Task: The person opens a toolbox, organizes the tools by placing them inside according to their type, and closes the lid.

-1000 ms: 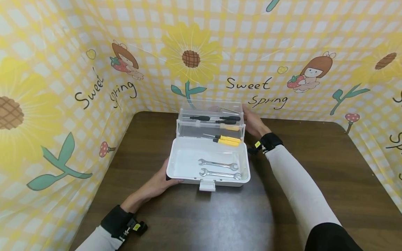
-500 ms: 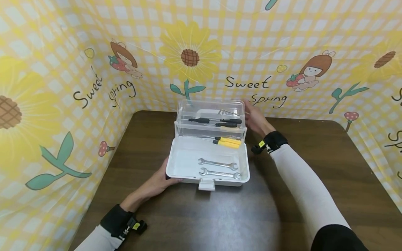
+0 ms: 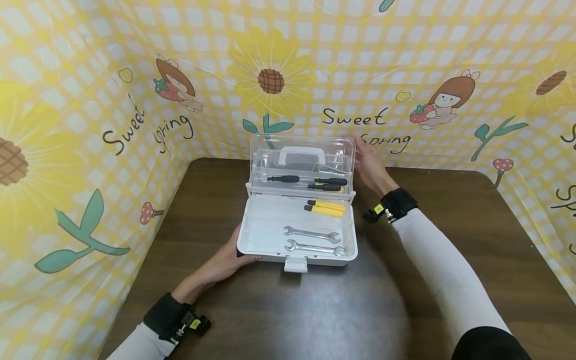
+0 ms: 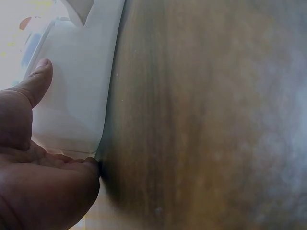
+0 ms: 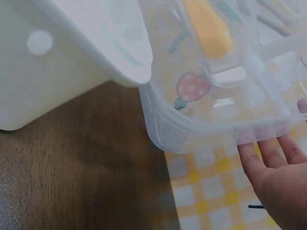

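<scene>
**Lid tipped further up, box pinned at its corner**

Since a second ago the clear lid point(image 3: 302, 155) has swung up from lying back to nearly upright, so its white handle point(image 3: 298, 154) now shows through the plastic, and your right hand point(image 3: 371, 167) has risen with it.

That hand sits at the lid's right edge with the fingers point(image 5: 268, 158) straight and relaxed, just at the rim rather than wrapped round it; it reads as pushing the lid, not gripping. Your left hand point(image 3: 225, 260) braces the front left corner of the white toolbox point(image 3: 256, 240), thumb point(image 4: 36, 84) flat on the wall, probably to stop the box sliding while the lid turns.

The toolbox stands mid-table point(image 3: 315, 310), long axis running left to right, latch point(image 3: 295, 263) facing you, hinge on the far side. Inside, two wrenches point(image 3: 312, 240) and the yellow screwdrivers point(image 3: 326, 207) lie along that axis; black screwdrivers point(image 3: 310, 181) sit in the tray behind.
</scene>
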Motion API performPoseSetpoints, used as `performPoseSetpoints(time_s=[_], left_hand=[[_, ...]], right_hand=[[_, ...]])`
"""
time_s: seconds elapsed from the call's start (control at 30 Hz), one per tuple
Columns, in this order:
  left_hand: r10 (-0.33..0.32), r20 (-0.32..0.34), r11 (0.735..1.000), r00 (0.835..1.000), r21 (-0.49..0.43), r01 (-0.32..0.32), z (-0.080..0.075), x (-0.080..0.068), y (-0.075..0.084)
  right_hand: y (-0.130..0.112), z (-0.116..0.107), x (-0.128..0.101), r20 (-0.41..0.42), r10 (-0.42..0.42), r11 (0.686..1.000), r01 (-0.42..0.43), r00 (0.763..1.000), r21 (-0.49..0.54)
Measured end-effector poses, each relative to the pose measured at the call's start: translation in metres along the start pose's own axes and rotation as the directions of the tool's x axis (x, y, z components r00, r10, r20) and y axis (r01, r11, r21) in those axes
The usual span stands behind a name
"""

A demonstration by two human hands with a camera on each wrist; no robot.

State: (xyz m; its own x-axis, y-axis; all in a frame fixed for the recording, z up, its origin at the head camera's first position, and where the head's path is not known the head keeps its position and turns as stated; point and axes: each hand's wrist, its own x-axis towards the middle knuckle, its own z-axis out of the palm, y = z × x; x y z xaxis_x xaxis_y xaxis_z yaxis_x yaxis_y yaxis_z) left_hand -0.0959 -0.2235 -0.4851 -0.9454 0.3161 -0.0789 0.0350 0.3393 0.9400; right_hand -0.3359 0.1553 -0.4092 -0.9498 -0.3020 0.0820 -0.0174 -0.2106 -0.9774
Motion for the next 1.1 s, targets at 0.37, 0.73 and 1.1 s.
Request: performPoseSetpoints(time_s=[0.37,0.73,1.1], left_hand=[[-0.009,-0.005,1.000,1.000,0.011,0.010,0.000,0.000,0.000],[-0.011,-0.001,1.000,1.000,0.017,0.011,0.001,-0.001,-0.002],[-0.027,-0.005,0.999,1.000,0.020,0.027,0.000,-0.002,-0.001]], right_hand=[[-0.013,0.007,-0.015,-0.015,-0.114,0.993,0.114,0.993,-0.022],[-0.020,0.010,-0.028,0.024,-0.213,0.976,0.214,0.977,-0.029],[-0.030,0.014,-0.040,0.118,-0.314,0.948,0.317,0.942,-0.010]])
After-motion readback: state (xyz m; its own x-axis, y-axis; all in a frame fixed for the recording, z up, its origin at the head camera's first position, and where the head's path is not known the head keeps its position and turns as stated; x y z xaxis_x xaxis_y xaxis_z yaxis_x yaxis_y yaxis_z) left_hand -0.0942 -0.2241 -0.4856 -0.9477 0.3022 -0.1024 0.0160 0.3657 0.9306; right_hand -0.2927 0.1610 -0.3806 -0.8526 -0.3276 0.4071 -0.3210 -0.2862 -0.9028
